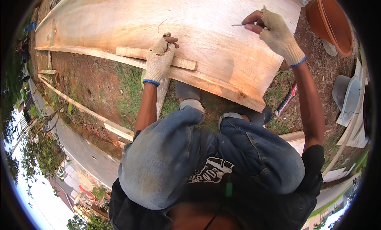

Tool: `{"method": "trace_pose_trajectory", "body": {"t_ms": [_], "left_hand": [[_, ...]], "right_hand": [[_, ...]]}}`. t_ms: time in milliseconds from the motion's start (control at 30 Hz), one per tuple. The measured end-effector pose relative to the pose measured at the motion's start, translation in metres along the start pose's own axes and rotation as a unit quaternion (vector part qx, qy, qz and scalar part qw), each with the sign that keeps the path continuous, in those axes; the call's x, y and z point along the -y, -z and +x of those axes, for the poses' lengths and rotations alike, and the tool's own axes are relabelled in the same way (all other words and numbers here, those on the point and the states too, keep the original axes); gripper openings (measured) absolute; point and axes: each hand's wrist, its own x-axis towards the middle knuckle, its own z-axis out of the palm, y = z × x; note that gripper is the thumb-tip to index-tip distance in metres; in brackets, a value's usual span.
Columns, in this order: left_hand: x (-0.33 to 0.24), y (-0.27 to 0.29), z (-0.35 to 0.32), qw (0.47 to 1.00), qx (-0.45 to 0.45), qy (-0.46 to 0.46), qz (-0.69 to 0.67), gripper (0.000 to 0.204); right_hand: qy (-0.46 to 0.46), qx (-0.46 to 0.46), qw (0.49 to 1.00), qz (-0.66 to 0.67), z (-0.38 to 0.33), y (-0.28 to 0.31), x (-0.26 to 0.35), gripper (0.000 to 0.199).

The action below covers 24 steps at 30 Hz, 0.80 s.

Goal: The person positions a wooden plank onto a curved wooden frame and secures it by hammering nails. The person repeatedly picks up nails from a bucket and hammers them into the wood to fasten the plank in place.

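Up in the upper right of the frame, your right hand (pixel 276 31), in a cream knit glove with a blue cuff, pinches a thin grey metal rod (pixel 239 25) between bare fingertips; it juts leftward from them, over the broad, pale wooden board (pixel 222 43). Your left hand (pixel 160 57), gloved alike, lies left of upper centre, across a short, squared light-wood batten (pixel 184 63) that shows on both sides of it. Its fingers curl, but you cannot tell whether they grip the thin, bent dark wire (pixel 159 27) just above them.
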Motion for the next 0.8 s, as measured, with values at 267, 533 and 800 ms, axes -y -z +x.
{"method": "trace_pose_trajectory", "body": {"t_ms": [267, 533, 800], "left_hand": [[-0.003, -0.016, 0.041, 0.977, 0.207, 0.010, 0.059, 0.030], [-0.016, -0.015, 0.044, 0.959, 0.259, 0.018, 0.112, 0.030], [0.014, -0.030, 0.054, 0.948, 0.316, 0.045, 0.008, 0.039]], "right_hand": [[0.098, 0.079, 0.982, 0.142, 0.015, -0.166, -0.013, 0.012], [0.090, 0.081, 0.983, 0.135, 0.026, -0.171, -0.009, 0.005], [0.086, 0.109, 0.963, 0.231, 0.039, -0.179, -0.013, 0.007]]}}
